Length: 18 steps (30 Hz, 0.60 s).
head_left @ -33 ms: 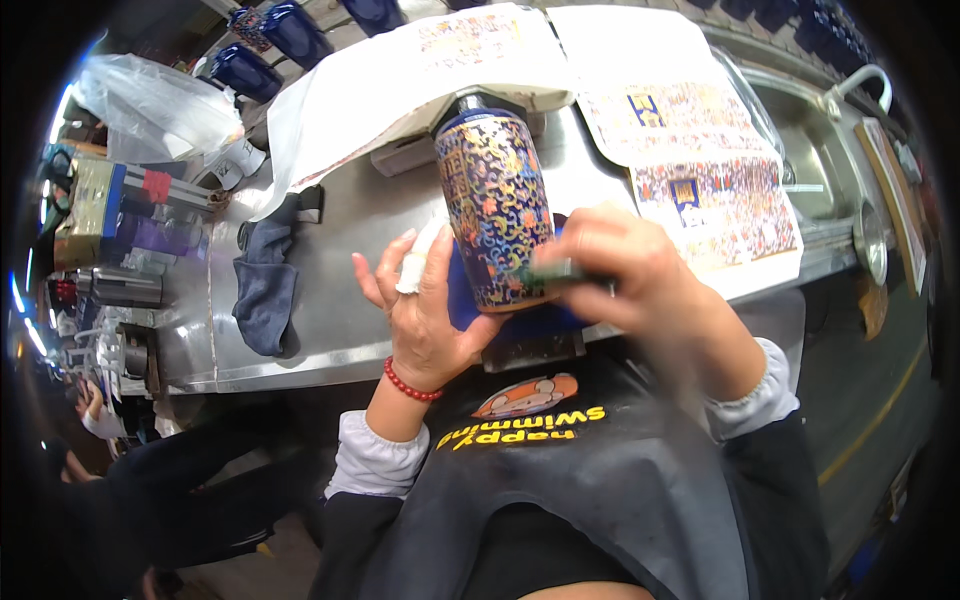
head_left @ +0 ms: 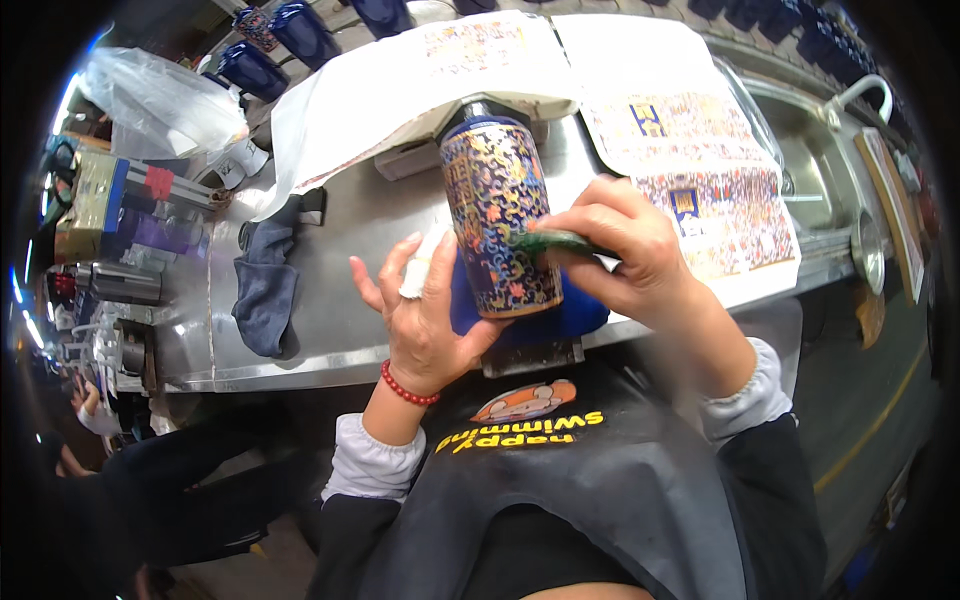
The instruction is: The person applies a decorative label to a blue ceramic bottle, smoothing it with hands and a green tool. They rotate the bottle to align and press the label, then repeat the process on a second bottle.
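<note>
A dark blue bottle (head_left: 497, 220) covered in a colourful floral pattern lies with its neck away from me, tilted over a blue object (head_left: 585, 312). My left hand (head_left: 418, 325) steadies its lower left side, thumb under the base and index finger along the side. The other left fingers stretch away from the bottle. White wrapping (head_left: 420, 265) covers one finger. My right hand (head_left: 632, 250) grips a green flat tool, perhaps a scraper (head_left: 555, 241), whose edge touches the right side of the pattern. Its exact kind is unclear.
Printed pattern sheets (head_left: 715, 220) lie at the right and across the back of the metal table (head_left: 340, 260). A grey cloth (head_left: 265, 295) is at left, a clear plastic bag (head_left: 160, 105) beyond. A sink (head_left: 815, 170) stands far right; blue bottles (head_left: 305, 35) line the back.
My right hand has moved slightly up and right, so the green tool now shows more plainly against the bottle. My left hand keeps its place on the bottle.
</note>
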Available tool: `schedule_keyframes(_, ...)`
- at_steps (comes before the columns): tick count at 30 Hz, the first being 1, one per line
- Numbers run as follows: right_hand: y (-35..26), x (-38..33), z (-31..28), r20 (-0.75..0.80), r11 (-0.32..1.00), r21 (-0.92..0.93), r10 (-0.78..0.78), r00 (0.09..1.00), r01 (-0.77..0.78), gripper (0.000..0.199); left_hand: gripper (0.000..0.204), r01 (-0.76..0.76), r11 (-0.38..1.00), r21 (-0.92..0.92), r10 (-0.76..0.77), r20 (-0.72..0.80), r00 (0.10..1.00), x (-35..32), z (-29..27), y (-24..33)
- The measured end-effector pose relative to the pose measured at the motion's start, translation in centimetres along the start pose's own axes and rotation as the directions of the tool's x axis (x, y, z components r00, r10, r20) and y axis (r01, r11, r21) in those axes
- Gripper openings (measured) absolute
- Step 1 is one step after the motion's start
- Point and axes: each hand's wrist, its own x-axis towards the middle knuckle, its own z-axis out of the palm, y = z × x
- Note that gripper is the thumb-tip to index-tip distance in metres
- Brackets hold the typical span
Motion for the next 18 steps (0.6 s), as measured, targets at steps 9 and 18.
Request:
schedule_keyframes(9,1.3,4.4,-0.9,0.182,1.000,0.022,-0.004,0.983,0.000,0.019,0.088,-0.031,0.999,0.009,0.032,-0.092,0.995,0.6,0.3,0.7)
schedule_keyframes(18,2.0,7.0,-0.4,0.198,0.983,0.180,-0.013,0.980,-0.024,0.026,0.099,0.069,0.997,0.022,-0.069,-0.006,0.998,0.5,0.1,0.1)
